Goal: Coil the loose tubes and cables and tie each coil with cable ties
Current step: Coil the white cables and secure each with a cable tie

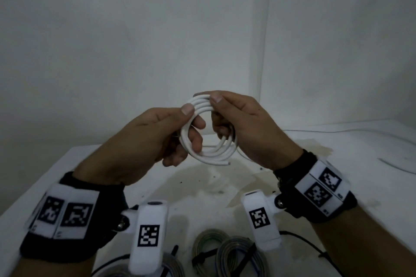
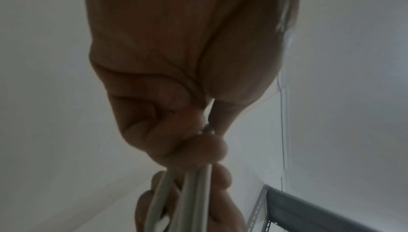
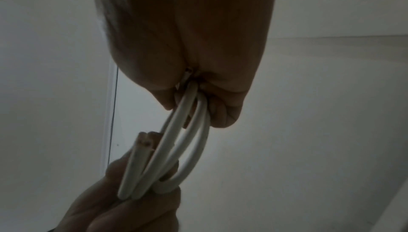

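Left hand (image 1: 157, 139) grips the white smooth round-section cable coil (image 1: 209, 130) at its 9 o'clock side: thumb pressed on the outer turns, fingers curled through the centre hole. Coil is held in the air above the white stained tabletop (image 1: 225, 182), between both hands, roughly at frame centre in head view. Right hand (image 1: 243, 123) pinches the coil at 12–3 o'clock, thumb on top, fingers wrapped round the turns. Coil is near circular, several turns loosely stacked, its face tilted toward the camera. Cut end (image 1: 227, 163) sticks out at 5 o'clock, pointing right; right wrist view shows the cut face (image 3: 144, 141) with two cores. Matte plastic jacket, turns slightly splayed. On the table at 6 o'clock: grey-green wire coils bound with black ties (image 1: 225, 252). Loose white cable (image 1: 351, 129) lies along the table at 3 o'clock.
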A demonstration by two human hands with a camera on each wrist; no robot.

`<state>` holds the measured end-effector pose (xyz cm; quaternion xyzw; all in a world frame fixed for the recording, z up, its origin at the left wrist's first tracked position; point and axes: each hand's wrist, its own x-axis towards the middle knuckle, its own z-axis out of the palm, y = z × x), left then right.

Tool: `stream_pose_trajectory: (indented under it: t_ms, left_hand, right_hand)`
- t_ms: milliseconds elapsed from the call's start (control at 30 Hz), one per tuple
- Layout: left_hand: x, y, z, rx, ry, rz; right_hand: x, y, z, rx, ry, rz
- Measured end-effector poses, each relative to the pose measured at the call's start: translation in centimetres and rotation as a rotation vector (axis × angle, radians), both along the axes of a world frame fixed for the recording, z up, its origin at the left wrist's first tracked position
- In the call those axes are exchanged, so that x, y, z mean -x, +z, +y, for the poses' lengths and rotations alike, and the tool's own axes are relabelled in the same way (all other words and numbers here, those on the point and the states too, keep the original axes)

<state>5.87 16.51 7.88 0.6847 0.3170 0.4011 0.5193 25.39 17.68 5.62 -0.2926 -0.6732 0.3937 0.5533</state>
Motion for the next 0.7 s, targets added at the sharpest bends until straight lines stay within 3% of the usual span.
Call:
stream_pose_trajectory:
  t_ms: [133, 433, 600, 700]
  left_hand:
    - [-0.4, -0.1, -0.1, 0.039, -0.016, -0.065]
    - [-2.0, -0.3, -0.7, 0.001, 0.019, -0.203]
    - [-2.1, -0.6, -0.7, -0.043, -0.061, -0.244]
    - [-2.6, -1.0, -0.6, -0.052, 0.045, -0.263]
  right_hand:
    - [-0.3, 0.5, -0.3, 0.140, 0.065, 0.150]
    - [-0.3, 0.4, -1.5, 0.181, 0.141, 0.420]
    - [-0.6, 1.2, -1.7, 0.089, 0.004, 0.542]
    - [-0.8, 1.4, -1.4, 0.002, -0.106, 0.554]
